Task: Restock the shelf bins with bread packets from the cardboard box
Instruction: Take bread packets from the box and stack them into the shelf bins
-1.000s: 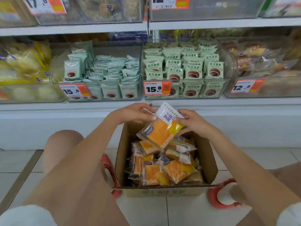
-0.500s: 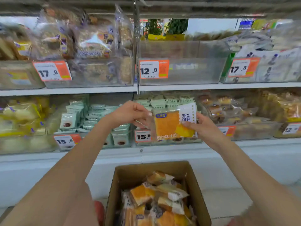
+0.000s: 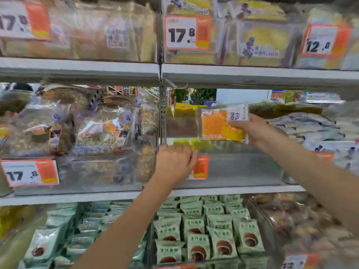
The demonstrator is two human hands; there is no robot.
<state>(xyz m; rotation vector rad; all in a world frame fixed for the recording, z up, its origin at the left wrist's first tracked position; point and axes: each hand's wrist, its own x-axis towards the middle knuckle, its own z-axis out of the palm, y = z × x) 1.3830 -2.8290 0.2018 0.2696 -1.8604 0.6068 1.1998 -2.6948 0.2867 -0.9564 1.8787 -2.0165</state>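
My right hand grips a clear bread packet with orange bread and a white label, holding it upright over a clear plastic shelf bin on the middle shelf. That bin looks nearly bare, with only something yellow-green at its back left. My left hand rests on the bin's front left rim, fingers curled over the edge and partly covering an orange price tag. The cardboard box is out of view below.
Left of the bin stands a bin of large bagged loaves. The shelf above holds more bagged bread with 17.8 and 12.8 tags. Below, bins hold several pale green snack packets. White-wrapped packets fill the bin on the right.
The view has swung up from the box to the middle shelf. My right hand has lifted the bread packet up over the bin, and my left hand has let go and moved to the bin's rim.
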